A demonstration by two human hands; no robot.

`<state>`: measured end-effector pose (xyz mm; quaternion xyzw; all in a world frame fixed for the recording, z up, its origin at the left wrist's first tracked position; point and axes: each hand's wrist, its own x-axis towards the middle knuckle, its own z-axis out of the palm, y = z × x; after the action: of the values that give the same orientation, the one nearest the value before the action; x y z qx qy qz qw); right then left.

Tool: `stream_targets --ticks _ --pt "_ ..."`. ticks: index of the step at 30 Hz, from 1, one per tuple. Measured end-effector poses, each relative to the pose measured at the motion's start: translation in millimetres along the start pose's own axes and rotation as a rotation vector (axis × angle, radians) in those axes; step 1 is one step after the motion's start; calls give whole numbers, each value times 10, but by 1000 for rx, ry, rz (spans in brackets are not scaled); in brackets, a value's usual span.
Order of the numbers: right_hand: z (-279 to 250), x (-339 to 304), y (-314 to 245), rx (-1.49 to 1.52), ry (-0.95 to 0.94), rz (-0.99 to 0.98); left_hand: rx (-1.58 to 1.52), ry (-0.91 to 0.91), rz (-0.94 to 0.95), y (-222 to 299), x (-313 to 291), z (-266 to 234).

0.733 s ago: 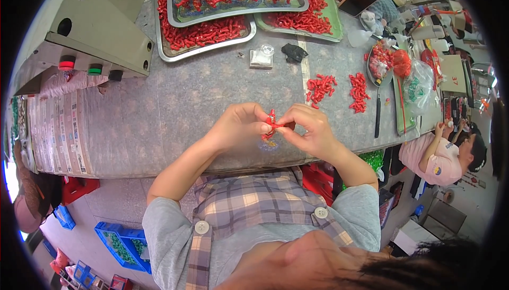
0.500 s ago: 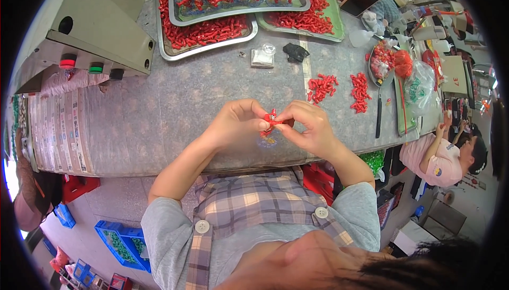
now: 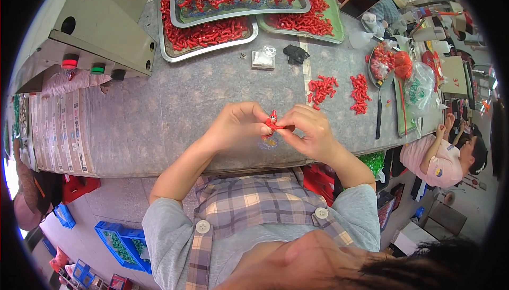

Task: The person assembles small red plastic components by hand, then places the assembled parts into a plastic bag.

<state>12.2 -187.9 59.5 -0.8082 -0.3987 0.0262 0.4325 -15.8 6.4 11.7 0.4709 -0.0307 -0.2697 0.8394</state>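
Between my hands, above the near part of the table, is a small red toy figure (image 3: 273, 122) with its upper end pointing away from me. My left hand (image 3: 236, 127) pinches it from the left, between thumb and fingers. From the other side my right hand (image 3: 307, 130) grips a red part sticking out to the right, its fingertips pressed together. Under the figure shows a clear, bluish-yellow piece (image 3: 268, 143); whether it is joined on cannot be made out. Two loose piles of small red parts, one nearer (image 3: 322, 89) and one farther right (image 3: 360, 94), lie beyond my right hand.
Metal trays (image 3: 212, 49) and a green tray (image 3: 339, 38) hold many red pieces at the back. A grey machine box (image 3: 101, 35) with buttons stands left. A small white box (image 3: 262, 59), black crumpled piece (image 3: 295, 53) and black-handled tool (image 3: 378, 117) lie around. Another person (image 3: 429, 157) sits right.
The red figure has turned slightly and its upper end shows more plainly. My right fingertips have shifted a little on it. Both hands stay in nearly the same place.
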Motion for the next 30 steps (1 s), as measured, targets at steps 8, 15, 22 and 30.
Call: stream_targets --ticks 8,15,22,30 --pt "19 -35 45 -27 31 -87 132 29 34 33 -23 21" --pt "-10 -38 67 -168 57 -327 536 20 413 29 -18 13" --pt "-10 -54 57 -211 72 -348 623 29 516 37 -9 18" --pt "19 -64 50 -278 155 -374 760 73 692 55 29 42"
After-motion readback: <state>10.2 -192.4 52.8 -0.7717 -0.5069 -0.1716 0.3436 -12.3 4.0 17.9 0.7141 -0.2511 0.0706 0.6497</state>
